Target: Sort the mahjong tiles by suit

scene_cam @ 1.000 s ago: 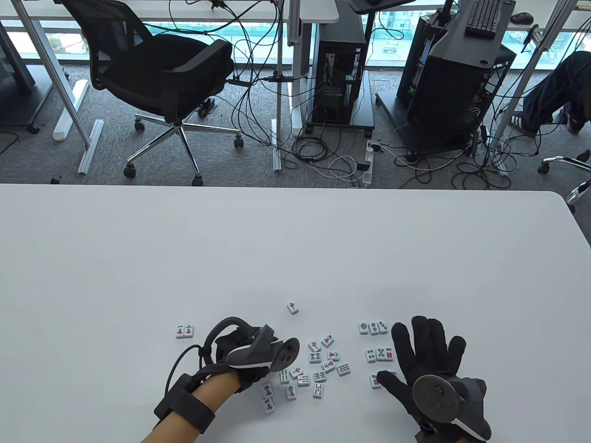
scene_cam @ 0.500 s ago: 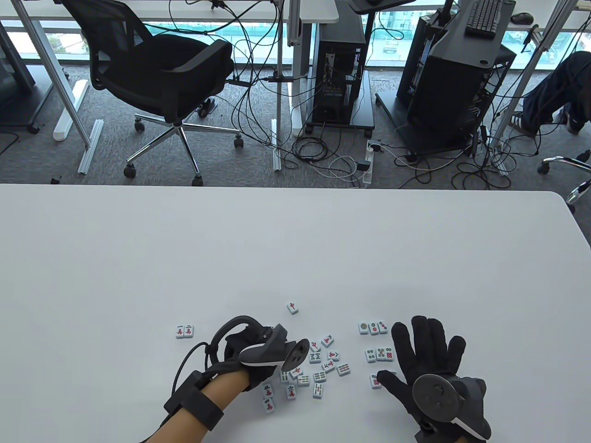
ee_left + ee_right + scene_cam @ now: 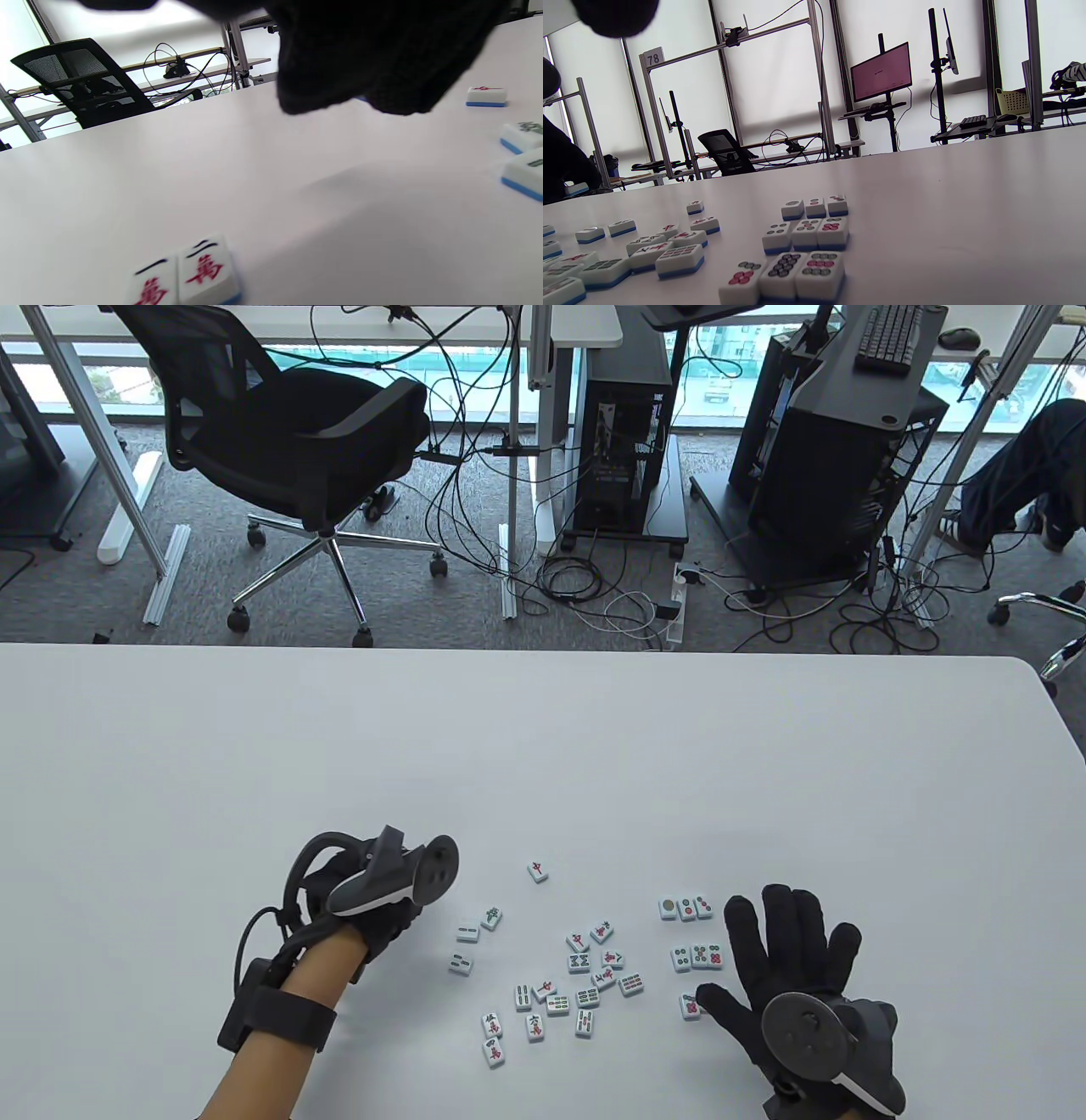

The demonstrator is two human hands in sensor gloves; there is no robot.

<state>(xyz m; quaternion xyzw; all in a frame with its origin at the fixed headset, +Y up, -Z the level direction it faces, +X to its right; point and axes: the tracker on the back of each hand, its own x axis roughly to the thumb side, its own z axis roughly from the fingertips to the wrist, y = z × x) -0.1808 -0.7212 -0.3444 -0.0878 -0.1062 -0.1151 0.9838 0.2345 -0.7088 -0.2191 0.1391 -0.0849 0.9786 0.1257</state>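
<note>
The left hand (image 3: 373, 899) is being carried away from the loose heap of tiles (image 3: 577, 980) toward the left edge of the worktop (image 3: 543, 746), whereas half a second ago it was being held over the heap's left side. It is now being held above the pair of character tiles (image 3: 186, 271), which are hidden beneath it from above. In the left wrist view a thin blue edge is being shown at the curled fingers (image 3: 373, 63), so a tile is judged to be gripped there, though this cannot be told for certain.

Three tiles (image 3: 471, 937) that were covered by the hand are now being exposed, lying between the hand and the heap; their faces look green-marked, but the suit is too small to be read.

The right hand (image 3: 789, 976) is being kept flat and spread, palm down, near the front right of the worktop, gripping nothing, with its thumb beside the nearest row of the dot tiles (image 3: 696, 954), which are already being arranged in three rows.

A character tile is thus judged to be on its way to the pair at the left; most of the heap is still waiting to be sorted.
</note>
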